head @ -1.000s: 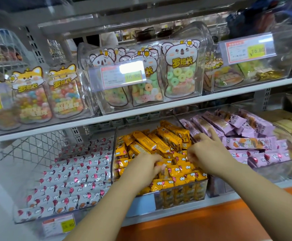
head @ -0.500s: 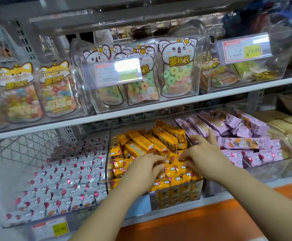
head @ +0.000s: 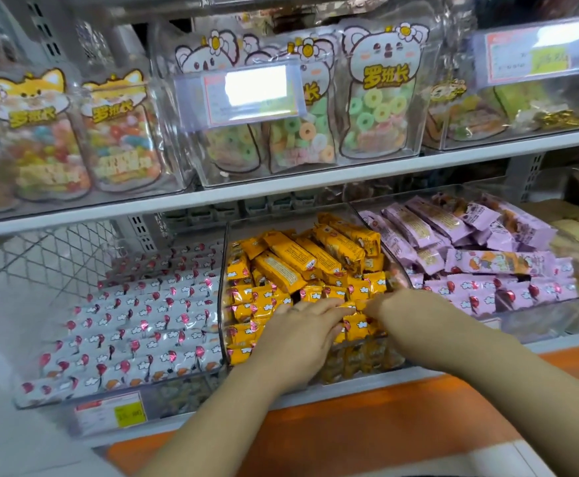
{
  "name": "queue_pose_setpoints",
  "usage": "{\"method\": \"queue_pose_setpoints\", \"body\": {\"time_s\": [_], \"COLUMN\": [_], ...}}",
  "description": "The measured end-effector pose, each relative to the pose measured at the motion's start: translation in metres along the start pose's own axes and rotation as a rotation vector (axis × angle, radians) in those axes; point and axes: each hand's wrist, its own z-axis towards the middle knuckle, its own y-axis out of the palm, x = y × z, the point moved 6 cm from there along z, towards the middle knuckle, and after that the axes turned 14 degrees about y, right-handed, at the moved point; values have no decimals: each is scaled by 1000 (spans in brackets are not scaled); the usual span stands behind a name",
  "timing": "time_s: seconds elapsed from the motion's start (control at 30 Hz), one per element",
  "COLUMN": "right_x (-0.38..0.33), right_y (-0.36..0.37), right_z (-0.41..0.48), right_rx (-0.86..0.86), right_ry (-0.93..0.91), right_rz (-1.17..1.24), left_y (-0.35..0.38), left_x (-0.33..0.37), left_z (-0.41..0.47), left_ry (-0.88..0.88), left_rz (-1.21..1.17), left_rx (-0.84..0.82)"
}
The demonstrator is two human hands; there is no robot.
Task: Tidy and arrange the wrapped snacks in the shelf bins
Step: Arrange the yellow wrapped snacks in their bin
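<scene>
**Both hands in the middle bin, squaring up the yellow packs**

Nearest: orange ledge [head: 350, 425] below the shelf, both forearms reaching over it.

Left hand [head: 302, 325] lies flat on the front rows of yellow packs [head: 315, 259], fingers nearly straight and close together, gripping nothing. Right hand [head: 394, 308] is just beside it, fingertips turned toward the left hand and down among the same packs. Motion blur there; cannot tell whether it pinches a pack or only pushes.

The yellow packs sit in the clear middle bin [head: 224, 270] on the lower shelf. Front rows are lined up end-on; the rear ones lie loose and slanted in a heap.

Step, as I read it: pressing the front rows level. Next likely calls for turning the slanted rear packs to match, with a light touch so the rows don't topple.

Left bin: white packs [head: 143, 321] with red balloons, in neat rows. Right bin: purple packs [head: 470, 263], jumbled.

Writing: lower price tag [head: 109, 411], digits too blurred to read. On the upper shelf, candy pouches [head: 381, 98] read "罗班长". Both upper price labels [head: 246, 94] are unreadable, one through glare, one through blur.
</scene>
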Motion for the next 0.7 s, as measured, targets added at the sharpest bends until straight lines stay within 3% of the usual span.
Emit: {"method": "queue_pose_setpoints", "body": {"time_s": [0.2,0.33,0.43,0.57,0.7], "right_x": [-2,1,-6,-29,-30], "right_y": [6,0,-6,9,25], "right_z": [7,2,-6,-17,-13], "right_rx": [-59,17,105,-12,-18], "right_ry": [20,14,-60,-148,-148], "right_rz": [-32,168,188,218,195], "left_y": [-1,-17,-37,-42,-34], "left_x": [2,8,5,-24,-40], "left_z": [-3,-12,-24,-53,-71], "left_ry": [-32,-31,-69,-225,-219], "left_rz": [-85,-68,80,316,478], "left_rx": [-12,42,133,123,121]}}
